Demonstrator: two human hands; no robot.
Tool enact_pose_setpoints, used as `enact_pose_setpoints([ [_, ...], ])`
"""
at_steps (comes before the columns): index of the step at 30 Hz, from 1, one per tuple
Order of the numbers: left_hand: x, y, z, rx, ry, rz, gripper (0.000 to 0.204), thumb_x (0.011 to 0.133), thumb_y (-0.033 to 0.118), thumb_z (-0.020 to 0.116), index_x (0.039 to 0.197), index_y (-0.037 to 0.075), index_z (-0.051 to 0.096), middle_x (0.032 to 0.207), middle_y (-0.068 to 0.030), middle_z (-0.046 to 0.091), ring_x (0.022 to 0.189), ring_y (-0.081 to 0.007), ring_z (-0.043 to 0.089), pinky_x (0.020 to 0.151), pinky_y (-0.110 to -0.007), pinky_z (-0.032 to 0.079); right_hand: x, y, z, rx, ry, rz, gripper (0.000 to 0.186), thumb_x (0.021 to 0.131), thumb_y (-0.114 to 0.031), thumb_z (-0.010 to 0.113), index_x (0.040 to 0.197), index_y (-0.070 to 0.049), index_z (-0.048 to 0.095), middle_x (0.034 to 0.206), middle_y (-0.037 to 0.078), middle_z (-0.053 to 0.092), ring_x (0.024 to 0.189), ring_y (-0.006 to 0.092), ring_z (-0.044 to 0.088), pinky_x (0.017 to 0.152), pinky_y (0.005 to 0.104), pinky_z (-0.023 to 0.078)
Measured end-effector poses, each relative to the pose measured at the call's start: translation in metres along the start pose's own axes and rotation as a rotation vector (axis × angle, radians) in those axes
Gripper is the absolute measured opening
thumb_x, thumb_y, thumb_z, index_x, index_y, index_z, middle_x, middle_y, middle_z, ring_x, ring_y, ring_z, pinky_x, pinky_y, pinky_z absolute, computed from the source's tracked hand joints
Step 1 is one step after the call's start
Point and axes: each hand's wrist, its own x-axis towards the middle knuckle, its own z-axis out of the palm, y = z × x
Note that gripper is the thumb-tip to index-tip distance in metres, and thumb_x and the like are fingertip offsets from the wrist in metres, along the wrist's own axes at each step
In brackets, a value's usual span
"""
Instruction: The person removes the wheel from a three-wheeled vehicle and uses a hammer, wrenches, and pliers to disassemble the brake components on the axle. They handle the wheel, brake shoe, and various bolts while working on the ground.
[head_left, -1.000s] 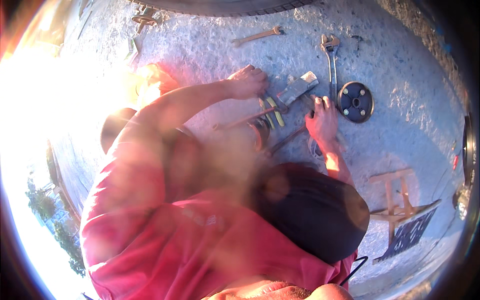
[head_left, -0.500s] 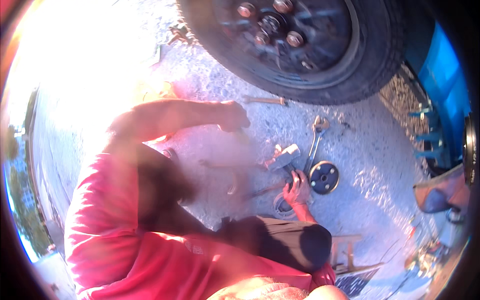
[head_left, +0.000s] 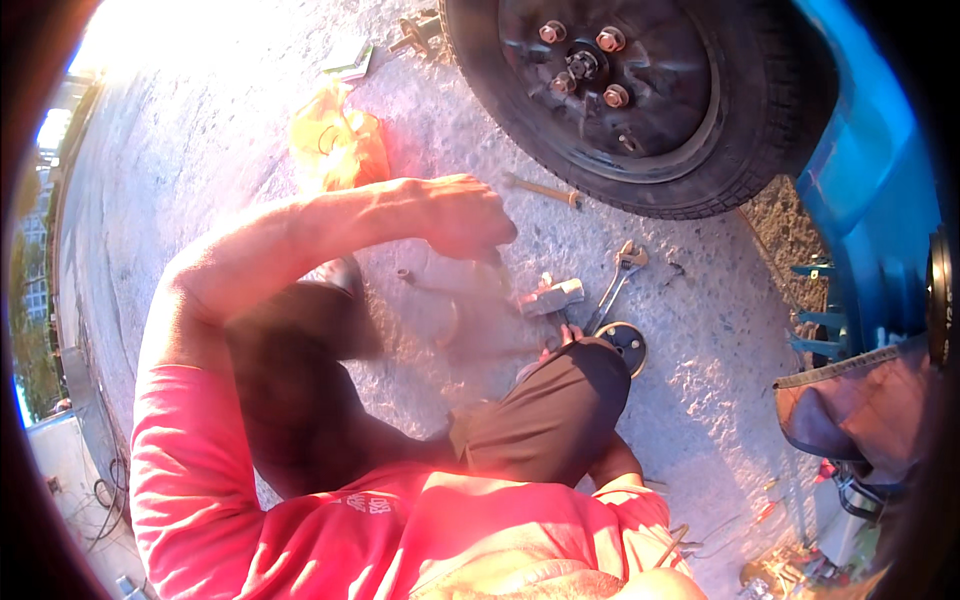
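Observation:
My left arm point(head_left: 290, 225) is raised and bent across the left side. Its hand, my left hand point(head_left: 468, 220), is curled closed above the ground, with a blur under it; whatever it may hold cannot be made out. Half hidden behind my right knee, my right hand point(head_left: 567, 340) has its fingers at the dark handle of a hammer point(head_left: 553, 298) with a blocky pale head. Just beside it lies a round black disc point(head_left: 627, 345) with holes. An adjustable wrench point(head_left: 626, 262) rests beyond the disc, and a spanner point(head_left: 543, 190) lies near the tyre.
A car wheel point(head_left: 620, 100) with exposed bolts stands at the far side, next to blue bodywork point(head_left: 880, 190). An orange bag point(head_left: 340, 140) sits beyond my left forearm. A brown fabric pouch point(head_left: 860, 405) hangs at the right. My bent knee point(head_left: 550, 410) blocks part of the ground.
The view has shifted, and my knee now covers most of my right hand, which showed more fully before. My left hand stays raised and closed, seen slightly higher in the picture.

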Motion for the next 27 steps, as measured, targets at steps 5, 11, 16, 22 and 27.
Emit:
enact_pose_setpoints([
  [5,0.035,0.026,-0.021,0.033,0.041,0.159,0.029,0.087,0.035,0.07,0.092,0.007,0.068,0.085,-0.0165,0.07,0.086,-0.039,0.069,0.074,-0.051,0.052,0.0,-0.017,-0.017,0.036,-0.009,0.032,0.073,0.075,-0.018,0.072,0.144,-0.011,0.047,0.144,0.012,0.048,0.117,0.0364,0.059,0.092,0.0492,0.052],
  [11,0.12,0.035,0.022,-0.069,0.12,0.419,0.027,0.085,0.032,0.069,0.095,0.007,0.067,0.086,-0.0164,0.071,0.086,-0.039,0.069,0.076,-0.051,0.053,-0.004,-0.001,-0.001,0.058,-0.208,0.095,0.083,0.073,-0.017,0.077,0.148,-0.011,0.043,0.147,0.02,0.043,0.122,0.0408,0.055,0.099,0.0489,0.048],
  [16,0.167,0.045,0.049,-0.202,0.116,0.492,0.029,0.086,0.033,0.069,0.1,0.007,0.068,0.089,-0.0166,0.072,0.087,-0.0394,0.069,0.078,-0.051,0.054,-0.002,-0.016,-0.009,0.091,-0.047,0.122,0.071,0.077,-0.018,0.076,0.142,-0.007,0.05,0.144,0.024,0.048,0.127,0.0447,0.052,0.109,0.0485,0.043],
  [22,0.187,0.054,0.056,-0.367,-0.085,0.519,0.038,0.088,0.035,0.069,0.114,0.008,0.069,0.103,-0.0199,0.072,0.097,-0.0395,0.069,0.086,-0.048,0.053,-0.044,0.015,-0.058,0.748,-0.323,0.835,0.033,0.092,-0.029,0.07,0.116,-0.007,0.074,0.119,0.009,0.072,0.109,0.022,0.065,0.097,0.0385,0.05],
  [27,0.192,0.05,0.052,-0.533,-0.103,0.482,0.049,0.088,0.037,0.069,0.128,0.01,0.066,0.11,-0.0204,0.072,0.103,-0.0365,0.069,0.091,-0.044,0.053,0.009,-0.02,-0.167,0.475,-0.664,1.038,0.036,0.093,-0.029,0.069,0.115,-0.002,0.073,0.115,0.005,0.072,0.103,0.0165,0.064,0.093,0.0339,0.05],
])
